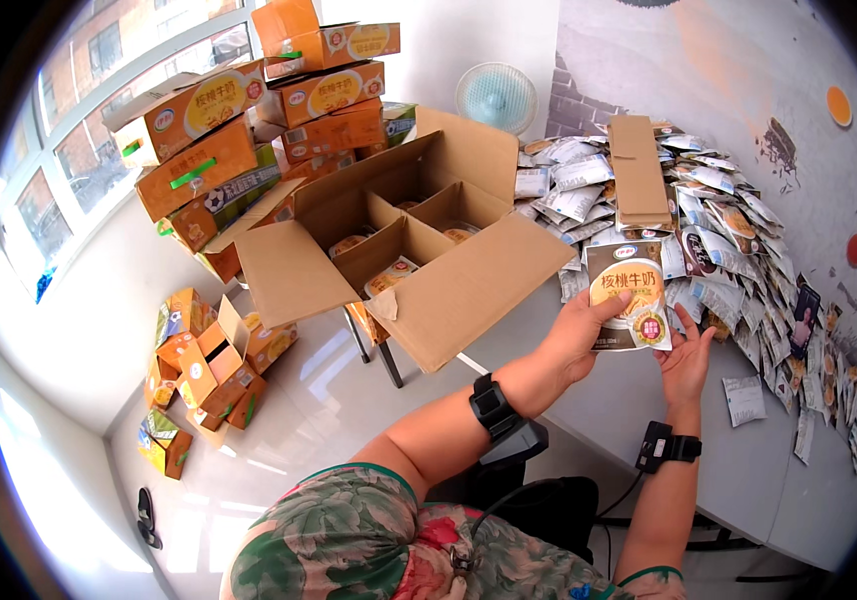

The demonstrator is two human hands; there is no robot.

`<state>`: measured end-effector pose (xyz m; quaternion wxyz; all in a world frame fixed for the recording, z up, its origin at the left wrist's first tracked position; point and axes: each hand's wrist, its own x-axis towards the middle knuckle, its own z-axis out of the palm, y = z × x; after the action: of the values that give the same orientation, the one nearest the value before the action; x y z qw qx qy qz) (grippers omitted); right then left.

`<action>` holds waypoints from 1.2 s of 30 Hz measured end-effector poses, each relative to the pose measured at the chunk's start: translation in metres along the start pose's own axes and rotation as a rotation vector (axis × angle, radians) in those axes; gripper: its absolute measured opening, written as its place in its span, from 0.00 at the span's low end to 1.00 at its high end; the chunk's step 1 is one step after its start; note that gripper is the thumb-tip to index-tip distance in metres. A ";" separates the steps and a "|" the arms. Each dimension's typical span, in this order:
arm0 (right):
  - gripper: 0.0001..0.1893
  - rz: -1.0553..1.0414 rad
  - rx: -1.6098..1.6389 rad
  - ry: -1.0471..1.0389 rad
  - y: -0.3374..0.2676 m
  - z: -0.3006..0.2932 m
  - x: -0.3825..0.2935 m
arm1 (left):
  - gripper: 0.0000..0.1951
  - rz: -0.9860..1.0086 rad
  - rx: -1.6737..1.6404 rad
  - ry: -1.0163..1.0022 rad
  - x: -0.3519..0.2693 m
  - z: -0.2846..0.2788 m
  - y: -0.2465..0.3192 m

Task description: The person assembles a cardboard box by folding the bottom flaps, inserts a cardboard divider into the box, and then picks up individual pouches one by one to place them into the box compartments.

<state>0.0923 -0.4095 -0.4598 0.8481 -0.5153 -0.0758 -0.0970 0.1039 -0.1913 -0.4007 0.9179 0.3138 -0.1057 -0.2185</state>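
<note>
My left hand grips a milk drink pouch by its left side, thumb across the printed front. The pouch is brown and white with a cup picture, held upright above the grey table. At its lower right corner is my right hand, fingers spread apart and palm turned up; it seems to touch the pouch edge without closing on it. Left of my hands stands an open cardboard carton with its flaps folded out. Cardboard dividers split it into compartments, and a pouch shows in the nearest one.
A large heap of pouches covers the table's far side, with a flattened cardboard piece on top. Orange drink boxes are stacked by the window; more boxes lie on the floor. A fan stands behind the carton.
</note>
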 end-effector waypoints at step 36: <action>0.38 -0.001 -0.006 0.009 -0.001 -0.001 -0.001 | 0.25 -0.658 1.260 0.424 -0.040 -0.169 0.276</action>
<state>0.0913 -0.4110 -0.4594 0.8469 -0.5172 -0.0720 -0.1001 0.2170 0.1119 -0.3629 0.4516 0.8319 0.0682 -0.3151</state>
